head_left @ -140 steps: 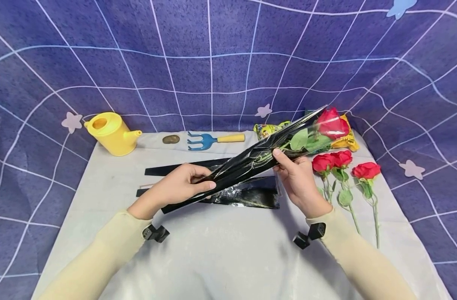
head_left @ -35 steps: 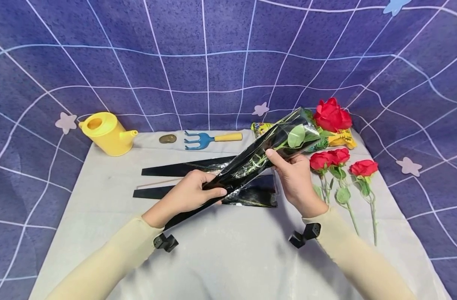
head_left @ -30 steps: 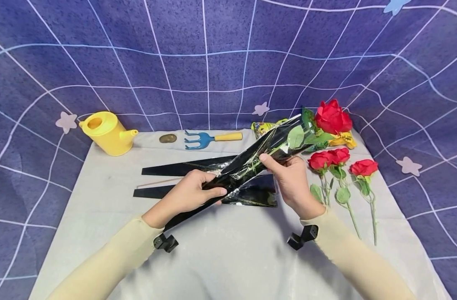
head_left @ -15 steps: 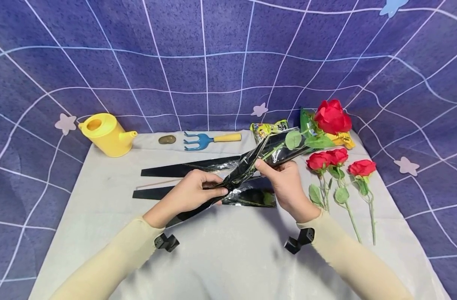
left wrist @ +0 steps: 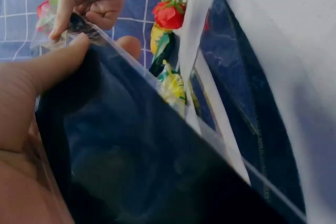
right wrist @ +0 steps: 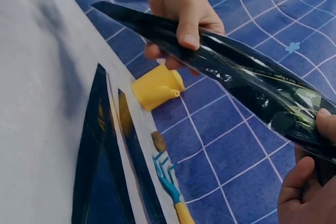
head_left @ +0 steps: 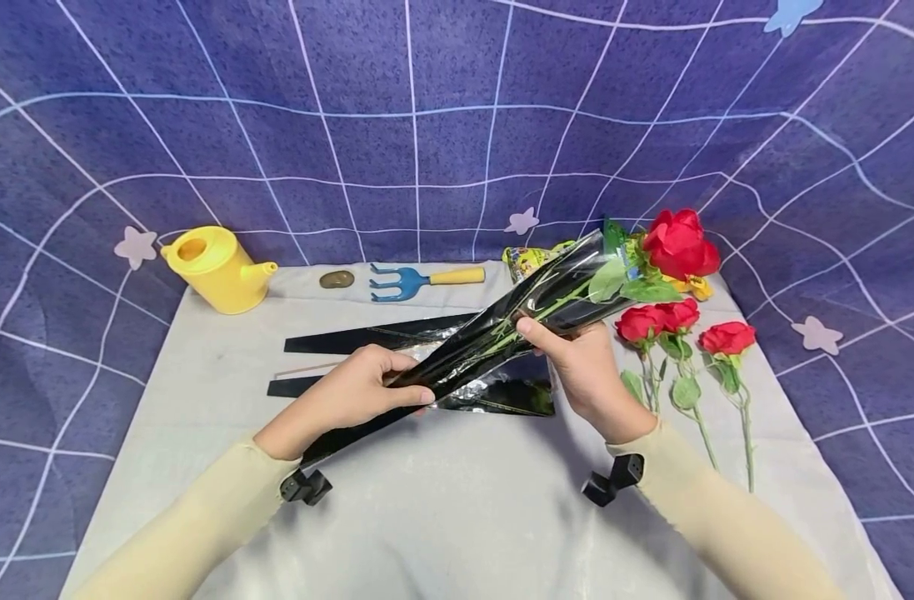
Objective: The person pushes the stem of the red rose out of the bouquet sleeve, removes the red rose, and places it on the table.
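Observation:
A black and clear plastic flower sleeve (head_left: 457, 354) slants across the middle of the head view. The red bloom of a rose (head_left: 680, 244) stands out past its wide upper end, some leaves beside it; the green stem shows through the clear front. My left hand (head_left: 362, 387) grips the narrow lower part, thumb on top. Higher up, my right hand (head_left: 587, 367) pinches the sleeve and stem, thumb across the front. In the right wrist view, the sleeve (right wrist: 236, 77) runs between both hands. Beneath it, more black sleeves (head_left: 501, 393) lie flat on the table.
Several red roses (head_left: 728, 337) lie at the right. Along the back are a yellow watering can (head_left: 220, 271), a brown stone (head_left: 337, 279), a blue hand rake (head_left: 406, 282) with a yellow handle, and colourful packets (head_left: 527, 260) partly behind the sleeve.
The bloom, inside the sleeve in the oldest frame, now sticks out of its opening. Since half a second ago the crumpled sleeve has straightened, and my left hand has shifted left, toward its narrow end.

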`<state>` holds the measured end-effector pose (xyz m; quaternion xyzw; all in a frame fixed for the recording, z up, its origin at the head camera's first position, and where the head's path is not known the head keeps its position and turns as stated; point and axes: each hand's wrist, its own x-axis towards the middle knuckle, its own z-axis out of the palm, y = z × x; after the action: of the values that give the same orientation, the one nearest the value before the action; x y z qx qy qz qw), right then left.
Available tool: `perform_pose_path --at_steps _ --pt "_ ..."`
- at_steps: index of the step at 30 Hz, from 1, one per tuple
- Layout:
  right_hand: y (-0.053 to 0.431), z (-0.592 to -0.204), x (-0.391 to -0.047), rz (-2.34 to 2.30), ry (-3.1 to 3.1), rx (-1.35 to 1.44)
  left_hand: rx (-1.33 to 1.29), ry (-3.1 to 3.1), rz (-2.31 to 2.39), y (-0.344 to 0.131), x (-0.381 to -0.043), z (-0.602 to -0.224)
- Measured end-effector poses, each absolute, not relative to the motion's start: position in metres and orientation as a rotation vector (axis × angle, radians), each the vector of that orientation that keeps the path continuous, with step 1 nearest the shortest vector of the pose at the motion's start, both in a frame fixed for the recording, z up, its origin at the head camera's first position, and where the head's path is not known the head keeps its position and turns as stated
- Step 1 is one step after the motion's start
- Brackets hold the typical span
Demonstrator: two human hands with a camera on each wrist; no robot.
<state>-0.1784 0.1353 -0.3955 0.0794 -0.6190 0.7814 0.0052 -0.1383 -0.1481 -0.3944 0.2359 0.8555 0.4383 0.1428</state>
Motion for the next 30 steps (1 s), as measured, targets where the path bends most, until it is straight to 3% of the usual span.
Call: perform_pose_path --at_steps 11,17,22,30 --pt "0.137 -0.396 -0.177 2.489 -1.966 0.252 0.623 2.567 1.194 -0.131 -0.144 -0.395" --pt "0.157 -0.402 -0.174 2.686 -2.044 0.431 0.557 2.532 1.261 -0.144 -0.14 -0.399" --pt "0.18 -0.41 -0.179 2.994 -1.647 0.526 0.595 2.462 1.337 -0.161 -0.136 -0.404" --pt "0.202 -0.411 -0.189 3.074 -1.254 0.517 0.568 2.414 1.351 -0.175 -0.131 -0.41"
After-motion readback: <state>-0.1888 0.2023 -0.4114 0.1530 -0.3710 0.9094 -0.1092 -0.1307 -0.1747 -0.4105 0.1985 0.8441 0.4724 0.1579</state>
